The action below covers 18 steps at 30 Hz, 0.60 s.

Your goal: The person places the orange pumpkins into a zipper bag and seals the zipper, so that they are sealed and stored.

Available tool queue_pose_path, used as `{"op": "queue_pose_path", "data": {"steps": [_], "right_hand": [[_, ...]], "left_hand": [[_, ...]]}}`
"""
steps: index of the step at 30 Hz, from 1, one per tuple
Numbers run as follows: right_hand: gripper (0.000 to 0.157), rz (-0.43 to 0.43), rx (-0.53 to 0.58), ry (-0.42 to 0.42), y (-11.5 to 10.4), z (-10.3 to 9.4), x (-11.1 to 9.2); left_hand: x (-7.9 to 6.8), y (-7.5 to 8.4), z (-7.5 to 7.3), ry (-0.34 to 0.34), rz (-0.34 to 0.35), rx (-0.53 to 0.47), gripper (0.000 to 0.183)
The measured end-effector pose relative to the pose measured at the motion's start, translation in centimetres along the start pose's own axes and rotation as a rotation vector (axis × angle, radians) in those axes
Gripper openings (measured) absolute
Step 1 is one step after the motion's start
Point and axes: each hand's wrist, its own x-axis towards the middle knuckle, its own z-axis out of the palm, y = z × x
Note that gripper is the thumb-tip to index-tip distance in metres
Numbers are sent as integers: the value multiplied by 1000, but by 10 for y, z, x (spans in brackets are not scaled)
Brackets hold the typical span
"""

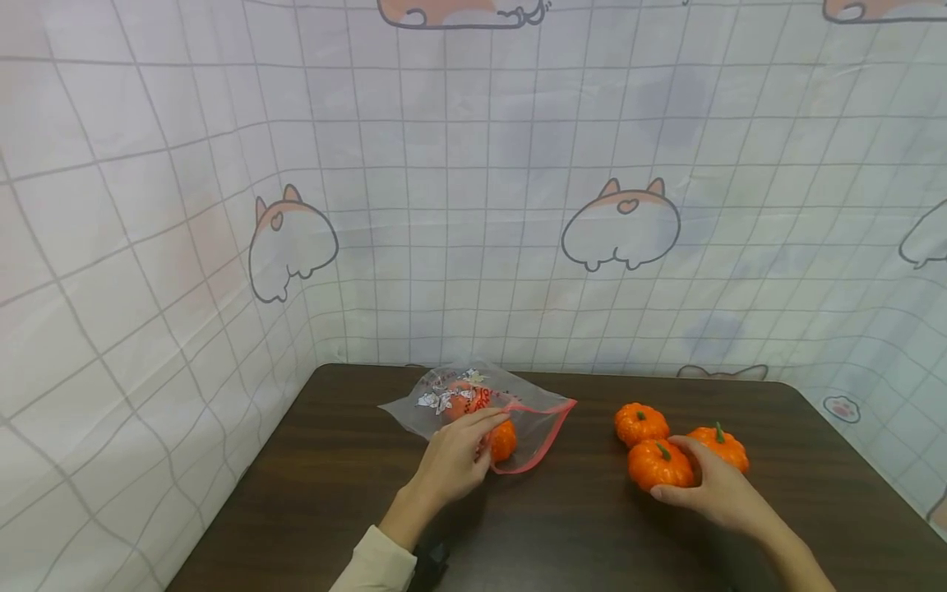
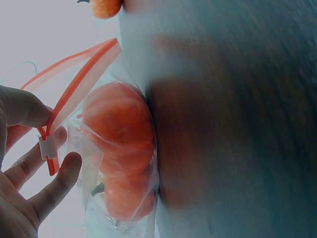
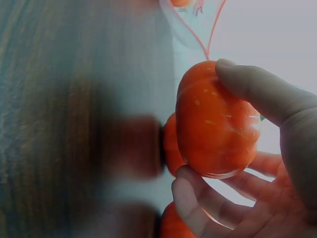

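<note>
My left hand (image 1: 453, 460) pinches the red zip edge of a clear plastic zip bag (image 1: 534, 429), beside its white slider (image 2: 47, 147). The bag lies on the table with its mouth spread toward the right. Inside it sit orange mini pumpkins (image 2: 121, 119), seen through the plastic in the left wrist view. On the right, my right hand (image 1: 725, 497) grips a shiny orange mini pumpkin (image 3: 213, 124) between thumb and fingers. In the right wrist view this pumpkin hangs just off the tabletop, overlapping another one behind it.
Two more orange mini pumpkins stand close to my right hand, one behind (image 1: 640, 423) and one to the right (image 1: 725, 448). The dark wooden table (image 1: 570, 534) ends at a white grid-patterned curtain (image 1: 510, 271) behind and on both sides.
</note>
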Motion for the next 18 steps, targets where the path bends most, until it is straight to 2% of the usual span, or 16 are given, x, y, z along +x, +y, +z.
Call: {"op": "queue_pose_path", "data": {"steps": [7,18], "right_hand": [[93,28,5,-28,-10,-9,5],[91,-50,50,12,-37,-16,16]], "left_hand": [[1,0,0,3,2,-2,55],[1,0,0,-3,-2,-1,56]]}}
